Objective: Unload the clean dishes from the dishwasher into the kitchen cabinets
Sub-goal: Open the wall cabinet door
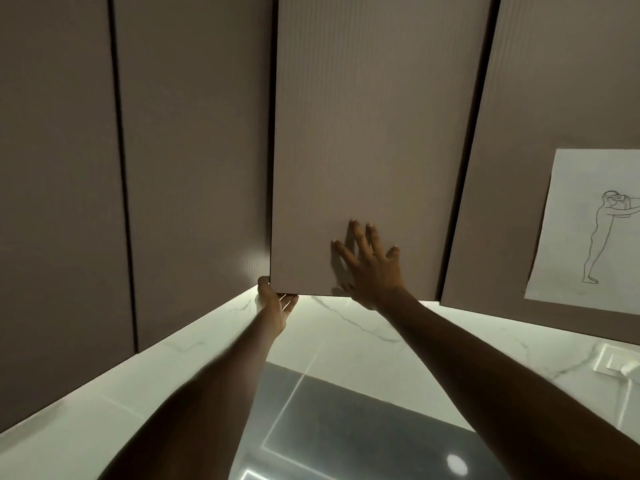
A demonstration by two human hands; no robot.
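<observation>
Your two bare forearms come up from the bottom edge, nearest to the camera. Your right hand [369,268] lies flat on the front of the cabinet door [374,140], fingers straight and spread apart, low on the panel. Your left hand [275,303] holds the door's lower left corner: the thumb is on the front edge and the fingers go under the bottom edge. The door is a tall, plain, matte grey-brown panel with fine vertical lines and no visible handle, between similar doors. Below it is a white marble wall [346,327]. A paper with a line drawing [588,230] hangs on the next door at right.
</observation>
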